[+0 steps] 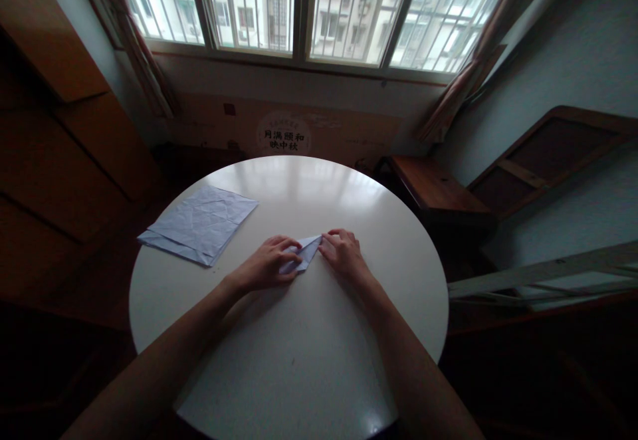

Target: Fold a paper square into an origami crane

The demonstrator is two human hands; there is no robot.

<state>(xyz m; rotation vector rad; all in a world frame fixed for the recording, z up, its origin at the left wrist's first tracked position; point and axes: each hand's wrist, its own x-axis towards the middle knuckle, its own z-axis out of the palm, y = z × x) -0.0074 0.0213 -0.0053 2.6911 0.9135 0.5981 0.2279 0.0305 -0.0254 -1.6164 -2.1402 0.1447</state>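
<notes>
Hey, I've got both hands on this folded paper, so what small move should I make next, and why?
I'd probably press along the folded paper from its pointed end with your right hand: those fingers are at that tip, while your left hand covers the opposite end and could steady it against the round white table.

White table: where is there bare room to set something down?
The white table is bare from the folded paper to the far rim, right of the right hand, and between the forearms. Crowded: the left side, under creased sheets, and the middle, where the left hand touches the folded paper.
</notes>
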